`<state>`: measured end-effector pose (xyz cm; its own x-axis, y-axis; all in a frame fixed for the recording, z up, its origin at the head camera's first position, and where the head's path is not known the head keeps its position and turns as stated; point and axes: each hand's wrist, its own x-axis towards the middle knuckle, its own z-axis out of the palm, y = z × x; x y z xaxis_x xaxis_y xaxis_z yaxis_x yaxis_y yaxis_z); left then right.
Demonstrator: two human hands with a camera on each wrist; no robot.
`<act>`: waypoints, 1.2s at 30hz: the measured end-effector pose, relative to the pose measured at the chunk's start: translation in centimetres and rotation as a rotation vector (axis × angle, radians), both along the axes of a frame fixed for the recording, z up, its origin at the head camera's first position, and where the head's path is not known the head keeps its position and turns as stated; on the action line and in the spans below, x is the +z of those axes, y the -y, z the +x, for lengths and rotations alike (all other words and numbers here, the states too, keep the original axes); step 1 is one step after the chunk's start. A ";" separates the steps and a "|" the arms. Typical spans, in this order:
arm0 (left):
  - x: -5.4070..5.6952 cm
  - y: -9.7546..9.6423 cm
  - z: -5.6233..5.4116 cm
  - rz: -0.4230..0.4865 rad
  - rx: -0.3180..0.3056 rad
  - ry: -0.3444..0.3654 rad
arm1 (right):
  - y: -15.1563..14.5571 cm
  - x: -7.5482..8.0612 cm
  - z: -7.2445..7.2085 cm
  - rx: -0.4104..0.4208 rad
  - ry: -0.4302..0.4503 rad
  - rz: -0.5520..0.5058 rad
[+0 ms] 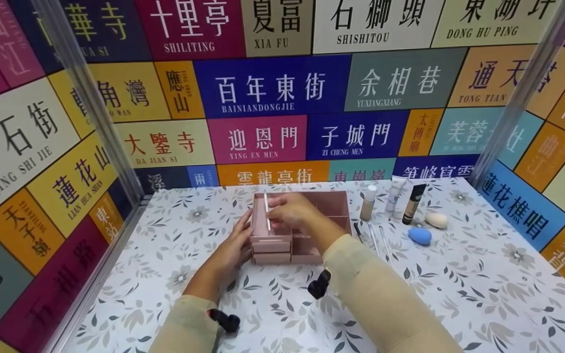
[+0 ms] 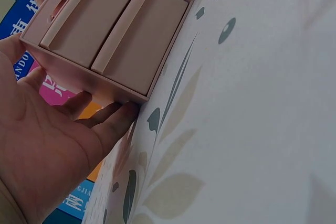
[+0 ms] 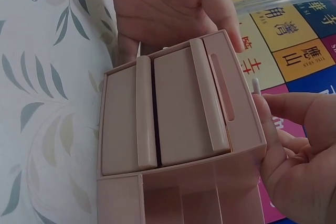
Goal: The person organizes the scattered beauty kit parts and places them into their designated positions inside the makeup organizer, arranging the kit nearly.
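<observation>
A pink desktop organizer (image 1: 272,239) stands on the table, with two small drawers (image 3: 181,103) at its front left and open compartments beside and behind them. My right hand (image 1: 292,212) pinches a slim white stick (image 1: 267,212) upright over the left compartment; its exact kind is unclear. In the right wrist view only the stick's end (image 3: 255,85) shows above the fingertips. Against the organizer's left side rests my left hand (image 2: 58,129), its fingers extended along the wall and the thumb near the top edge.
Right of the organizer lie a dark pencil-like stick (image 1: 357,232) and several thin pale sticks (image 1: 383,241). Beyond them stand a foundation bottle (image 1: 368,205), a white tube (image 1: 394,197) and a black-capped beige tube (image 1: 412,206). A blue sponge (image 1: 420,236) and a cream sponge (image 1: 436,220) lie nearby.
</observation>
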<state>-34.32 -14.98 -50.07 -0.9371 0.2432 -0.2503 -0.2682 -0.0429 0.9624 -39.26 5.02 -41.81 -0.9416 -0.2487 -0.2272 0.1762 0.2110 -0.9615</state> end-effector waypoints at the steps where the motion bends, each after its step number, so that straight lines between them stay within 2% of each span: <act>1: 0.0 0.0 0.0 0.003 -0.008 -0.013 | 0.0 0.0 0.0 0.004 0.001 0.002; 7: -0.2 0.0 0.1 0.042 -0.031 -0.052 | 0.0 0.0 -0.1 0.034 0.008 0.017; 17: -0.2 -0.1 0.0 0.035 -0.012 -0.048 | -0.1 0.1 0.1 0.013 0.006 0.015; 23: -0.1 -0.2 -0.1 0.018 -0.004 -0.031 | -0.4 -0.1 0.1 -0.030 0.011 -0.039; 27: -0.1 -0.2 0.0 0.032 -0.003 -0.037 | -1.1 -0.1 0.2 -0.047 -0.019 -0.088; 36: -0.4 -0.1 0.1 0.037 -0.012 -0.079 | -4.5 0.3 2.0 -0.063 -0.074 -0.184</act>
<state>-34.26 -14.86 -50.50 -0.9505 0.2625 -0.1660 -0.1919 -0.0763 0.9784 -37.22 9.54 -41.53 -0.9690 -0.2198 -0.1125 0.1105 0.0213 -0.9936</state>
